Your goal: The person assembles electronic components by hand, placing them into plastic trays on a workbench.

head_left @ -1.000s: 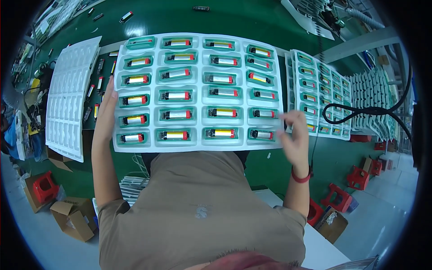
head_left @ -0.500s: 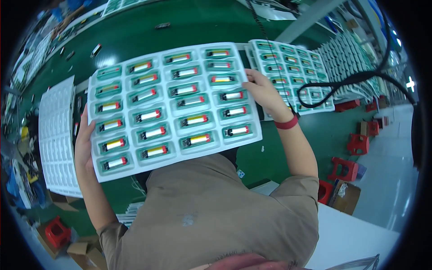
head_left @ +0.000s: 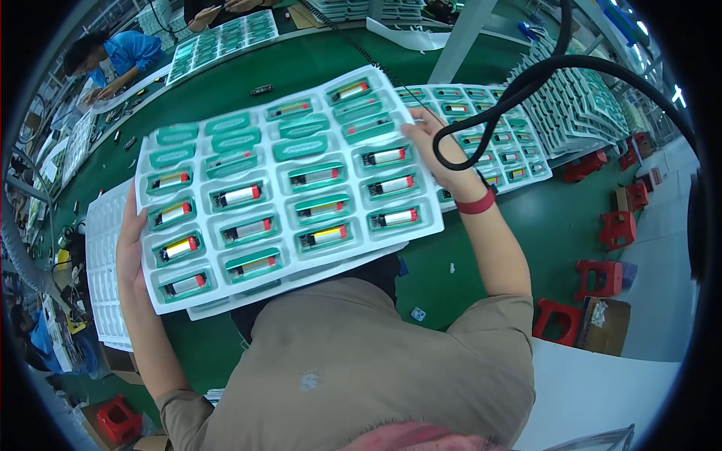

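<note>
Both my hands hold a white plastic tray (head_left: 283,225) in front of my torso. Its pockets have green linings, and many show small cylindrical cells (head_left: 323,237) with red ends and white, yellow or grey bodies. In several far pockets green surfaces (head_left: 177,134) hide the contents. My left hand (head_left: 129,244) is closed on the left edge, its fingers partly hidden behind the tray. At the far right edge, my right hand (head_left: 432,146) grips with the thumb near the rim; a red band circles that wrist. Beneath the near edge peeks another white tray (head_left: 218,304).
Right of the held tray lies another filled tray (head_left: 481,128), beside stacked trays (head_left: 575,105). A black cable loop (head_left: 492,113) hangs near my right hand. A pale tray (head_left: 109,263) stands at left. Across the green bench a person in blue (head_left: 135,56) sits. Red stools (head_left: 617,229) line the right.
The held tray has tilted, and its far left pockets now look mostly green. A lower tray's edge has come into view beneath it. The view has shifted, showing people across the bench.
</note>
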`<state>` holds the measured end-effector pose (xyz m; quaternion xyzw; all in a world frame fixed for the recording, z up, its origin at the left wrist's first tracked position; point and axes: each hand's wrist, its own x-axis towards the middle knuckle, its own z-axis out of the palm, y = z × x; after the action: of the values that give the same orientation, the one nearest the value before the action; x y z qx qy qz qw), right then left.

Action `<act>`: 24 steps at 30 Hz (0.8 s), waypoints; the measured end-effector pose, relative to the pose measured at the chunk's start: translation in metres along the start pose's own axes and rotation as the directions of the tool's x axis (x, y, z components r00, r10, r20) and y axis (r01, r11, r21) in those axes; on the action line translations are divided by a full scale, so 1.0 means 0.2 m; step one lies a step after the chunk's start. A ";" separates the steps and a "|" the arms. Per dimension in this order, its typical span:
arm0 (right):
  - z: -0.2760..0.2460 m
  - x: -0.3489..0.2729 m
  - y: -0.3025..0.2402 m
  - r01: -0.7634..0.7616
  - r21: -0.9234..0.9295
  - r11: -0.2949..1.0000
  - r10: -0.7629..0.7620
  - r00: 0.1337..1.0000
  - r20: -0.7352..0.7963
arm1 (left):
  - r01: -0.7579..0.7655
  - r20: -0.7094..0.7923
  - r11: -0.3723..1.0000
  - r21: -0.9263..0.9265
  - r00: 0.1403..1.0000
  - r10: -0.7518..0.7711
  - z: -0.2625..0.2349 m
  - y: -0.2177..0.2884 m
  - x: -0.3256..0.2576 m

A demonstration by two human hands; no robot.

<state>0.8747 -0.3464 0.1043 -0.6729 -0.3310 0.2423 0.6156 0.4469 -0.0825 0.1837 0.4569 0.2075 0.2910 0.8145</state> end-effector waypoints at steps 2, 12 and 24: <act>-0.14 0.02 -0.02 -0.013 0.049 0.999 0.015 0.999 -0.052 | -0.011 0.030 1.000 -0.002 0.999 0.011 0.16 -0.04 0.06; -1.09 -0.01 -0.16 -0.151 -0.193 0.970 0.121 0.980 -0.159 | 0.136 0.177 0.982 -0.128 0.978 -0.112 0.66 -0.54 0.54; -2.27 0.17 0.05 -0.224 -0.502 0.835 0.088 0.956 -0.280 | 0.310 0.281 0.845 -0.435 0.939 -0.200 1.60 -1.20 0.83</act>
<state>1.2325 -0.6242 0.1535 -0.8656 -0.2499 0.1066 0.4207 0.8315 -0.2720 0.1228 0.2424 0.0958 0.1676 0.9508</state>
